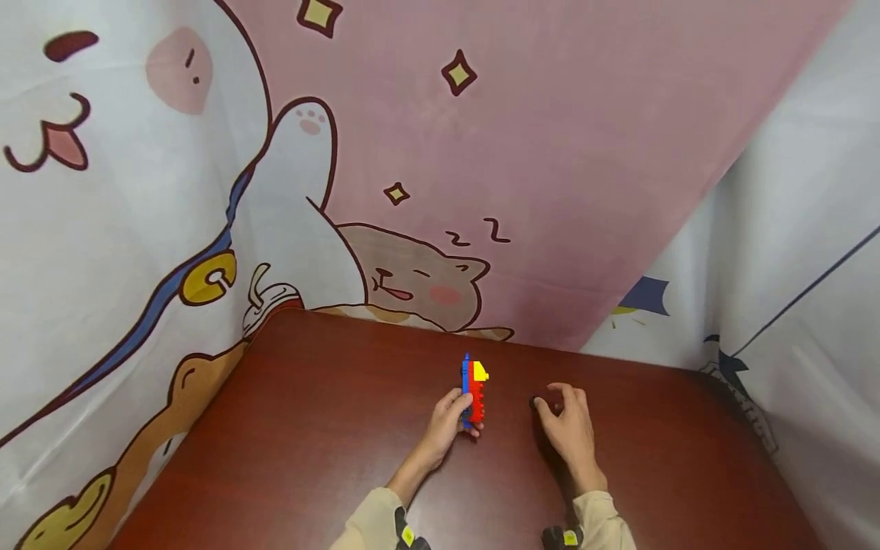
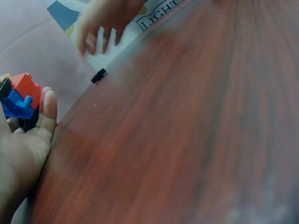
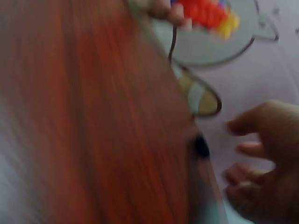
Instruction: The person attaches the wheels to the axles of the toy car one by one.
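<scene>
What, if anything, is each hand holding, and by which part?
The left hand holds the brick toy by the half away from its yellow brick. The right hand holds nothing; the black piece lies apart from it.

Reddish-brown table, pink-and-white backdrop, sleeping cartoon animal, yellow stars

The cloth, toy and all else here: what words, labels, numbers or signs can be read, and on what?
"Z Z": cloth, above the drawn animal.
"LIGHT": cloth, in the left wrist view.
Lettering low at right in the head view: too small to read.
Yellow wrist tag: any marks too small to read.
Toy: none visible.
</scene>
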{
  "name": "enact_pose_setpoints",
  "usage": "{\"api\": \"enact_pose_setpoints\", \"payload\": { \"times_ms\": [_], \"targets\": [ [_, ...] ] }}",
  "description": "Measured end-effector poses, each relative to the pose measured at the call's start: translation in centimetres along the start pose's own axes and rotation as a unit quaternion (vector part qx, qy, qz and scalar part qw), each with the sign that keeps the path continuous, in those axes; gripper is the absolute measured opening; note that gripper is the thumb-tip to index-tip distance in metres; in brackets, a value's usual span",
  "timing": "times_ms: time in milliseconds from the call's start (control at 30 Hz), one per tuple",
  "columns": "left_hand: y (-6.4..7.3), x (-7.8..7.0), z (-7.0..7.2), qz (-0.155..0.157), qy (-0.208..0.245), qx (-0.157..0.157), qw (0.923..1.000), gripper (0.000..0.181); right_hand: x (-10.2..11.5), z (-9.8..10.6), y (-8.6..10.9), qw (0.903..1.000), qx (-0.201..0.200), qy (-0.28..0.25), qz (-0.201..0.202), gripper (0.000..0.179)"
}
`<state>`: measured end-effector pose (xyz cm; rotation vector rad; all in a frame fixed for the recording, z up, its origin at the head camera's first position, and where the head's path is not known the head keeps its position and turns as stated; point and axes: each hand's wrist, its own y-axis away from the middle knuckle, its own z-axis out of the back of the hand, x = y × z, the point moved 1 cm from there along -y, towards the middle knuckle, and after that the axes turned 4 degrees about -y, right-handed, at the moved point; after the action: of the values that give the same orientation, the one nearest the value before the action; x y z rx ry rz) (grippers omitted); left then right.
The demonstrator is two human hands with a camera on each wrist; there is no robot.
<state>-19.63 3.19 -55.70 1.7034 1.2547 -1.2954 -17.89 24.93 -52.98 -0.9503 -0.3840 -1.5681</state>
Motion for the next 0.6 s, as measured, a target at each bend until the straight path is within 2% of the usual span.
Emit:
{"api": "enact_pose_setpoints", "payload": {
  "times_ms": [67,167,300,367,433,533,600],
  "targets": [
    [-0.2,-0.1,-0.1,-0.001,-0.012,0.006,0.9999,0.037,-0.9,0.7,-0.7,0.9965,0.054,0.063,-0.015,0.045],
    [-0.1,0.0,-0.3,-0.006,-0.02,0.012,0.9997,0.037,-1.6,0.4,-0.9,0.9906,0.106,0.086,-0.004,0.048],
    [-0.1,0.1,-0.5,-0.013,-0.011,0.013,0.9998,0.042,-1.2,-0.4,-0.6,0.9938,0.089,0.066,0.01,0.034],
    [-0.1,0.0,-0.4,-0.012,-0.008,0.008,0.9999,0.042,-0.3,-0.8,-0.5,0.9964,0.083,0.019,-0.001,0.029],
    [-0.2,0.0,-0.5,-0.008,-0.009,0.0,0.9999,0.04,0.8,-1.0,-0.3,0.9953,0.073,-0.061,-0.016,0.024],
    [-0.2,0.1,-0.7,-0.002,-0.025,-0.014,0.9996,0.037,3.1,-1.0,0.2,0.9785,0.056,-0.195,-0.038,0.021],
    [-0.3,0.3,-0.9,0.006,-0.044,-0.024,0.9987,0.034,4.8,-1.0,0.5,0.9677,0.048,-0.245,-0.034,0.021]
  ]
}}
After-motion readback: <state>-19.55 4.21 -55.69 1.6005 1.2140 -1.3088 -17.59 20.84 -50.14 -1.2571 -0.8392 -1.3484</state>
